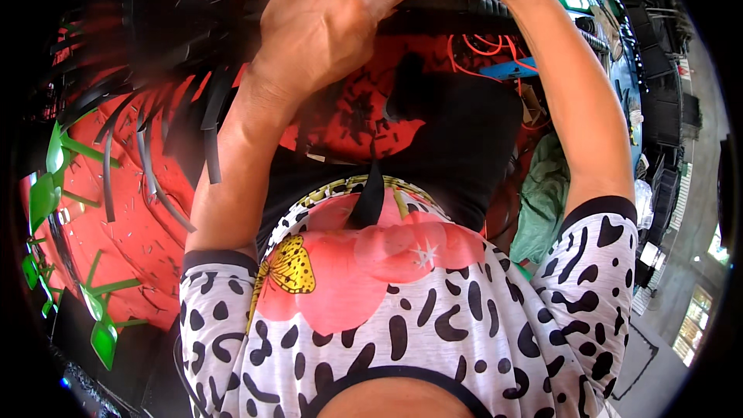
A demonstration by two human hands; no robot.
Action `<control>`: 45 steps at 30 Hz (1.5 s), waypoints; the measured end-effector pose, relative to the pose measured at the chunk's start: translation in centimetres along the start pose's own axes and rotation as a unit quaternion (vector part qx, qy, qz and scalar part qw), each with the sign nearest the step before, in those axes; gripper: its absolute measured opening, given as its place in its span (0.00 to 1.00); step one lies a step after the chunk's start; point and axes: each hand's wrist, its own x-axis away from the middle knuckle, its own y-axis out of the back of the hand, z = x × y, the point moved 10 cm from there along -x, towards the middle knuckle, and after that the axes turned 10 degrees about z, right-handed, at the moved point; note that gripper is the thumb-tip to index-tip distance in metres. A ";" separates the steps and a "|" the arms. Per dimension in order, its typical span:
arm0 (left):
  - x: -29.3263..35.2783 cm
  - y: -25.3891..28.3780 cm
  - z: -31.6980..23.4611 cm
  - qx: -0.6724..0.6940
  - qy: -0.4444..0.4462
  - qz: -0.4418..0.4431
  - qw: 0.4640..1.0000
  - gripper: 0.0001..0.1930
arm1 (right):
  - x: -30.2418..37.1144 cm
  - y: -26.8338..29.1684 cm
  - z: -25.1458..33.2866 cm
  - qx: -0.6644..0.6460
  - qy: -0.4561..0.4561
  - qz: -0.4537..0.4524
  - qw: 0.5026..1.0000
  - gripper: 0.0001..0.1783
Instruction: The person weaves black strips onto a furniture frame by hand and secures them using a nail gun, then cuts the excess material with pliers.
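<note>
Strong light falls on the white patterned shirt at the near side, and I can pick out its spots crisply. The left hand catches a soft shine across its back, while the black trousers sink into shadow with hardly any folds showing. Over to the left, the black strips smear, worst where they bunch together, yet the red covering beneath glows brightly. A pale panel at the near right is almost washed out. Toward the right, the grey floor bends in a curve, fading into a black rim.
</note>
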 end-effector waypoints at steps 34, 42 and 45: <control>-1.1 0.7 1.1 0.149 0.013 -0.004 0.989 0.11 | -0.2 -3.9 -2.3 -0.171 -0.049 0.172 0.969 0.22; -0.8 0.1 2.2 0.171 0.010 0.005 0.985 0.09 | 8.9 -1.2 8.7 0.241 0.236 -0.264 0.904 0.08; -1.1 -0.2 3.0 0.227 0.029 0.009 0.973 0.03 | 9.2 -4.0 7.8 0.311 0.256 -0.338 0.851 0.21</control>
